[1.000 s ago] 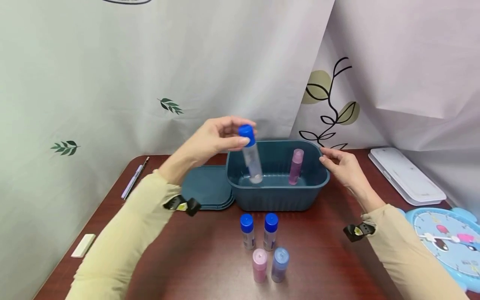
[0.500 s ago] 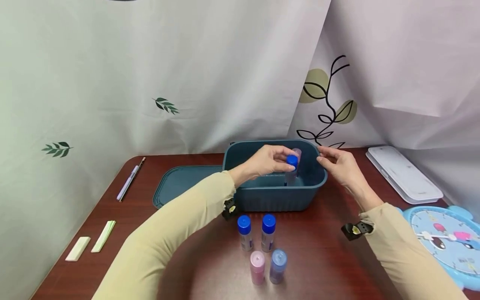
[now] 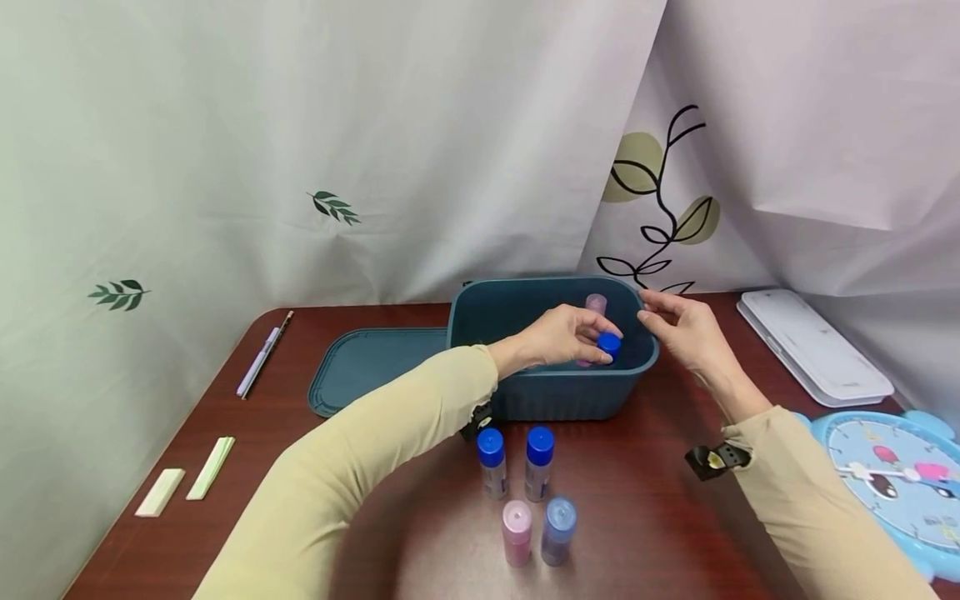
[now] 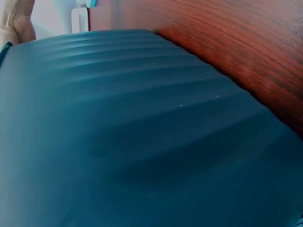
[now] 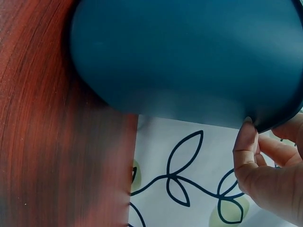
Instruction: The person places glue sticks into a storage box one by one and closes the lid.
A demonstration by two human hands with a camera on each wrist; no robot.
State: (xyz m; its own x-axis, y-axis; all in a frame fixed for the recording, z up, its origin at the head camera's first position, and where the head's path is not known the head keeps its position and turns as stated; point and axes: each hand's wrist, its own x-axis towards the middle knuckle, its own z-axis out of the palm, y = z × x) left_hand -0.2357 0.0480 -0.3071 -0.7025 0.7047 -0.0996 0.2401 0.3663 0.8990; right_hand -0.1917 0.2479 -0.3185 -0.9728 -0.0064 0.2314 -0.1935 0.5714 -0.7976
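Bottle time: your left hand (image 3: 562, 337) has carried the clear plastic bottle with the bright blue cap (image 3: 608, 344) down from above the dark teal plastic tub (image 3: 555, 400) and is now lowering it inside, right beside the pink-capped bottle (image 3: 596, 303) standing there. Your fingers are curling round its blue cap, pinching it. Your right hand (image 3: 686, 332) is staying at the tub's right rim, fingertips (image 5: 246, 137) touching the edge. Four more small bottles (image 3: 527, 492) are waiting on the reddish-brown wooden table (image 3: 225, 517), so you are partway through the packing.

Teal ribbed bin (image 3: 555, 400), blue-capped tube (image 3: 608, 344), seemingly pink tube (image 3: 596, 303).
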